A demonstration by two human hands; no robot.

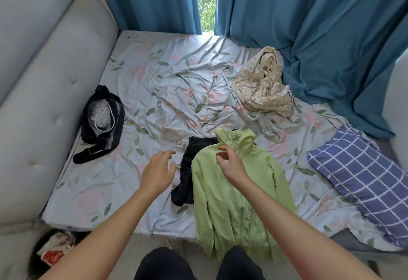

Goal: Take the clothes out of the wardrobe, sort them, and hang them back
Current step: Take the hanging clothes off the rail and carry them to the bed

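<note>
A light green jacket (234, 182) lies spread on the bed (154, 76) in the lower centre of the frame, its hem hanging over the bed's near edge, with a white hanger (231, 128) showing at its collar. A dark garment (189, 169) lies touching its left side, partly under it.

The right hand (229, 162) hovers over the jacket's chest, fingers loosely curled, its grip holding nothing. The left hand (160, 169) hovers above the floral sheet just left of the dark garment, fingers spread apart and relaxed, also holding nothing.

At centre left a black bag (99, 125) lies near the padded headboard (39, 69). A crumpled cream cloth (262, 87) sits at the upper right, against the blue curtains (309, 25). A purple checked pillow (362, 176) lies at the right edge.
</note>
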